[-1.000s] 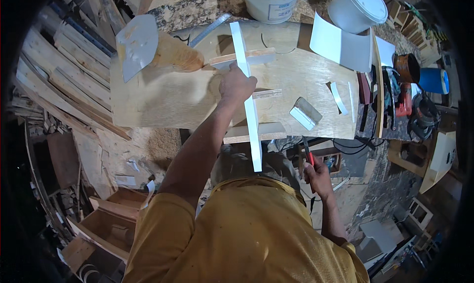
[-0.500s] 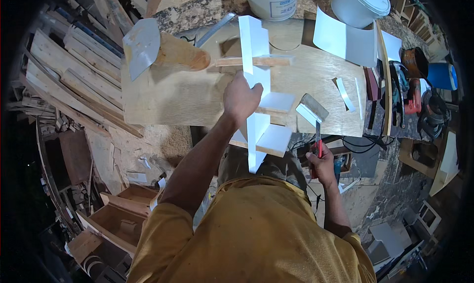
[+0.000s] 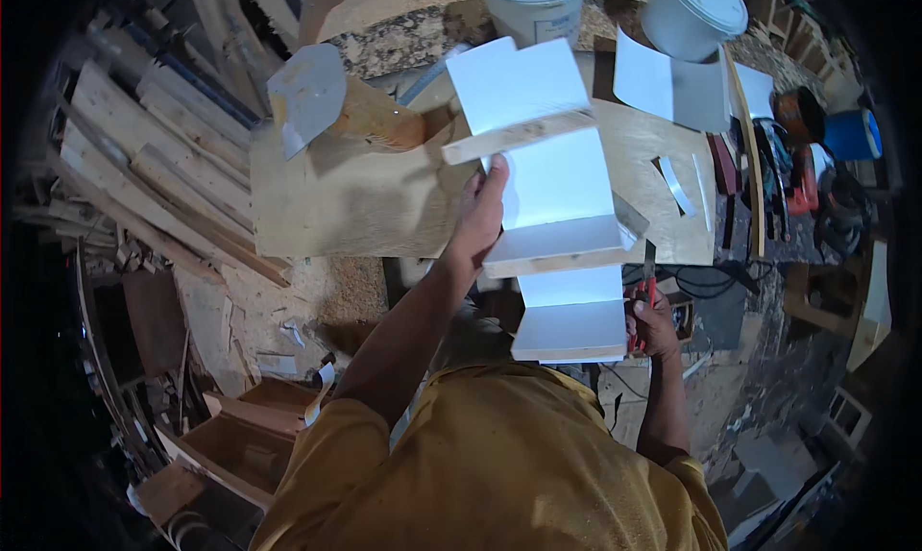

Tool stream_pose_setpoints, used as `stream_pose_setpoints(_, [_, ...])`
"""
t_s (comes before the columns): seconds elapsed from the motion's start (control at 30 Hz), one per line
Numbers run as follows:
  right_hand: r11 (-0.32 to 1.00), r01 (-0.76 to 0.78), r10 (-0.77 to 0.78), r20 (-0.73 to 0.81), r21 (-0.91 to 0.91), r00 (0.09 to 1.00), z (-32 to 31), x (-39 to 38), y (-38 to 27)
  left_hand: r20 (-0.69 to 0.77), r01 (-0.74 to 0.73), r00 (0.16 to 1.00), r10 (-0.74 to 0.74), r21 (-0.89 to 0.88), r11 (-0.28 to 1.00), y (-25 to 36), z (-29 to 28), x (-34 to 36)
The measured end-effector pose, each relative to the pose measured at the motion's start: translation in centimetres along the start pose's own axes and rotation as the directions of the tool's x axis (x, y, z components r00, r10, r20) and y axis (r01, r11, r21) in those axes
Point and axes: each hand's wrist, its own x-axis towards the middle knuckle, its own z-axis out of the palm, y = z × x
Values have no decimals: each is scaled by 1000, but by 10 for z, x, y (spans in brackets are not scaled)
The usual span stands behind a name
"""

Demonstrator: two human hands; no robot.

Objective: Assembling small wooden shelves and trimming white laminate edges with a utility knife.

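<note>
Shelf piece [image 3: 559, 181], smooth white with raw wooden edges, tilts over the near edge of the plywood table [image 3: 336, 220], left grip [image 3: 479, 215] clasping its side, right grip [image 3: 657, 328] wrapped round a red-handled tool [image 3: 650, 288].

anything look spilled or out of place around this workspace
Mostly just untidy: sawdust is spread past the near edge of the plywood panel, as if spilled, and a curved white strip lies loose on that panel. The white shelf unit in the left hand is tilted, but shows no clear damage.
</note>
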Motion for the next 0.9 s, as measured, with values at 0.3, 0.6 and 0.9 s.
stream_pose_setpoints(0.3, [944,-167,117,-185,-283,976,-4,-61,62,242,200,967,-77,-538,819,-44,16,-10])
stream_pose_setpoints(0.6, [964,-261,264,-63,49,962,-19,-91,85,285,218,956,-72,-524,823,-60,-31,-62])
stream_pose_setpoints(0.9, [905,-406,415,58,-125,908,40,-31,47,52,87,996,-71,-720,689,-97,-119,-67])
